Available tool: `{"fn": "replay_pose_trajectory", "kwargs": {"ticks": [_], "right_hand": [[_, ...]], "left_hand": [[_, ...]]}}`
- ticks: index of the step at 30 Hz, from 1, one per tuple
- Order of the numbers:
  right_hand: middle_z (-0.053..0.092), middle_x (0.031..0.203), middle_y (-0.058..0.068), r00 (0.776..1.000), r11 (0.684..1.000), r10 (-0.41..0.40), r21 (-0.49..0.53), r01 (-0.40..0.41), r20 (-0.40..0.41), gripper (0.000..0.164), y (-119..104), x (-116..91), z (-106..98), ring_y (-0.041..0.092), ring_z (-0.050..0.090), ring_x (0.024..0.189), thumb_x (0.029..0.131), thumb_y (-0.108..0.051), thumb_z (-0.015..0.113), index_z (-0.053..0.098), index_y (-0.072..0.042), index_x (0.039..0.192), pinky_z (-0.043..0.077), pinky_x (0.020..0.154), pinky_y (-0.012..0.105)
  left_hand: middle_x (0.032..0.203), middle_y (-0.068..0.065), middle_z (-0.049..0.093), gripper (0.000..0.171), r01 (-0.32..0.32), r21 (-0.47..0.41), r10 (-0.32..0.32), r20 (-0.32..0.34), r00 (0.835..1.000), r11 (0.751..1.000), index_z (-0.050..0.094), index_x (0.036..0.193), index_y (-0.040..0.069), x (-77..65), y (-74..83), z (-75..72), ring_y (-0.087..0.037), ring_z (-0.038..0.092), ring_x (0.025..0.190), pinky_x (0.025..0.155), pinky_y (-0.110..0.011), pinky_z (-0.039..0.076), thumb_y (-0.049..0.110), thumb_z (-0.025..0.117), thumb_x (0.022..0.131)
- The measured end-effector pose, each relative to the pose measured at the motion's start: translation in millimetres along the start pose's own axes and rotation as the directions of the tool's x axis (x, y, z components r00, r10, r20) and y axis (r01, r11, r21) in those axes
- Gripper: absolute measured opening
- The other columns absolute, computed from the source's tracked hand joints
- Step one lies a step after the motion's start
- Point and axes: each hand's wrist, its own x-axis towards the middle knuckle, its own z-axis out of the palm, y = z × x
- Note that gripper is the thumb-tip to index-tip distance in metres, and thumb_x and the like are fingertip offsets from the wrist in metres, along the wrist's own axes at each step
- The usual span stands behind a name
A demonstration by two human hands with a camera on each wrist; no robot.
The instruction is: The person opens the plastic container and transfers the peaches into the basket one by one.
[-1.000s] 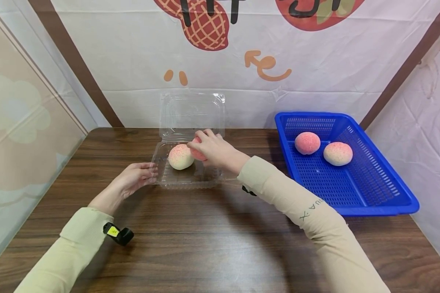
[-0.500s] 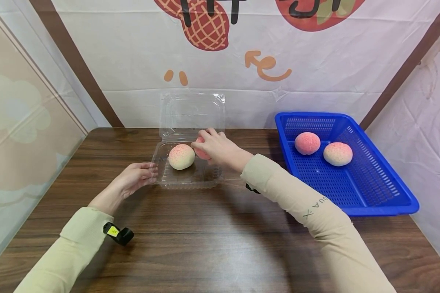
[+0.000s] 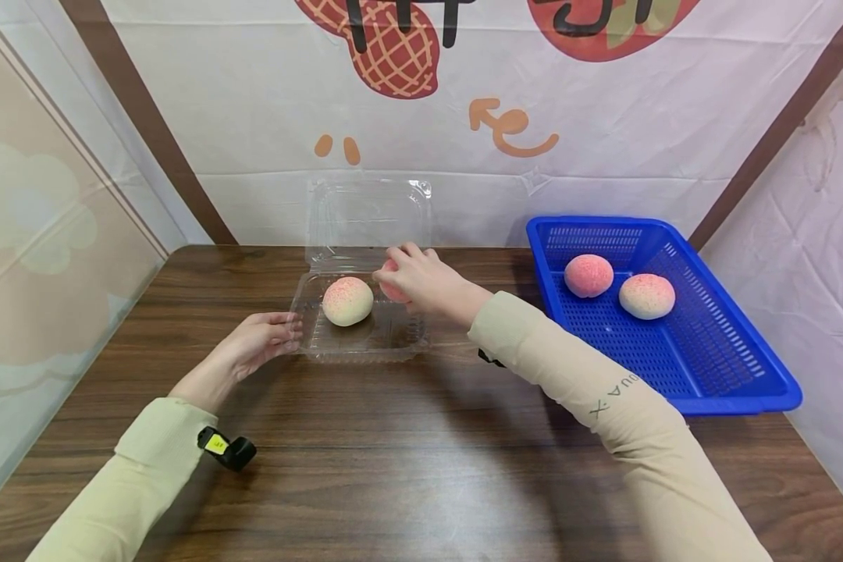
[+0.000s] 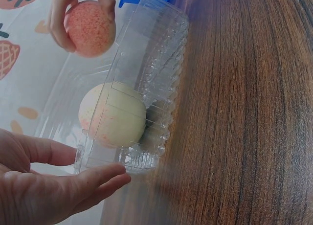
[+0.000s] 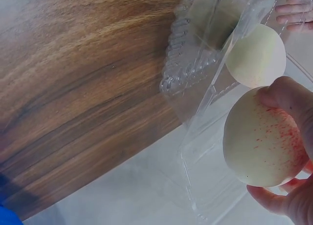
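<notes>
My right hand (image 3: 428,282) grips a pink and cream toy-like peach (image 5: 259,142), thumb on one side and fingers on the other. It hangs over the right part of a clear plastic clamshell box (image 3: 365,350), whose lid (image 3: 368,218) stands raised at the back. Inside the box's left part sits another peach (image 3: 347,301), cream with pink speckles. At the box's left wall is my left hand (image 3: 256,343); in the left wrist view its fingers (image 4: 100,183) reach straight along the wall and rim, touching from outside.
On the right of the wooden table (image 3: 365,453) stands a blue plastic basket (image 3: 730,402). It holds a pink peach (image 3: 588,275) and a paler speckled peach (image 3: 647,297). Behind the table hangs a printed white cloth (image 3: 253,101).
My right hand has shifted slightly right and up with its peach, widening the gap to the peach in the box. The left hand has stayed still.
</notes>
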Motion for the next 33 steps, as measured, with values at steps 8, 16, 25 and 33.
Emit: {"fn": "replay_pose_trajectory", "kwargs": {"ticks": [8, 16, 25, 33], "right_hand": [[0.042, 0.122, 0.008, 1.000, 1.000, -0.008, -0.009, 0.008, 0.001, 0.058, 4, -4, -1, 0.030, 0.036, 0.113, 0.072, -0.022, 0.077, 0.051, -0.024, 0.124, 0.042, 0.083, 0.045], [0.042, 0.124, 0.009, 1.000, 0.999, -0.012, -0.044, 0.012, 0.017, 0.059, 9, -9, -2, 0.030, 0.035, 0.115, 0.073, -0.026, 0.075, 0.050, -0.025, 0.127, 0.042, 0.082, 0.045], [0.042, 0.124, 0.009, 1.000, 0.999, -0.009, -0.032, 0.010, 0.014, 0.059, 15, -13, -2, 0.030, 0.036, 0.113, 0.073, -0.026, 0.076, 0.051, -0.025, 0.126, 0.042, 0.082, 0.044], [0.043, 0.120, 0.009, 1.000, 0.999, -0.025, -0.041, 0.025, -0.006, 0.062, 20, -18, -3, 0.031, 0.037, 0.110, 0.071, -0.021, 0.078, 0.051, -0.023, 0.127, 0.042, 0.079, 0.044]], "left_hand": [[0.141, -0.037, 0.010, 0.054, -0.002, 0.010, 0.002, 0.000, 1.000, 1.000, 0.004, 0.136, -0.019, 0.7, -0.5, 0.4, -0.033, 0.029, 0.124, 0.084, -0.016, 0.045, -0.005, 0.031, 0.091], [0.142, -0.036, 0.009, 0.055, 0.002, 0.002, -0.002, 0.003, 1.000, 1.000, 0.003, 0.137, -0.018, 2.1, -0.8, 0.4, -0.033, 0.028, 0.125, 0.085, -0.017, 0.045, -0.005, 0.031, 0.092], [0.141, -0.037, 0.009, 0.055, -0.003, -0.007, 0.003, 0.003, 1.000, 1.000, 0.003, 0.136, -0.019, 1.6, -1.6, 1.1, -0.039, 0.020, 0.128, 0.085, -0.017, 0.045, -0.006, 0.030, 0.091], [0.139, -0.038, 0.010, 0.055, -0.033, -0.016, 0.033, 0.012, 0.999, 0.999, 0.002, 0.135, -0.021, 2.4, -3.6, 0.6, -0.025, 0.038, 0.115, 0.087, -0.019, 0.044, -0.007, 0.031, 0.091]]}}
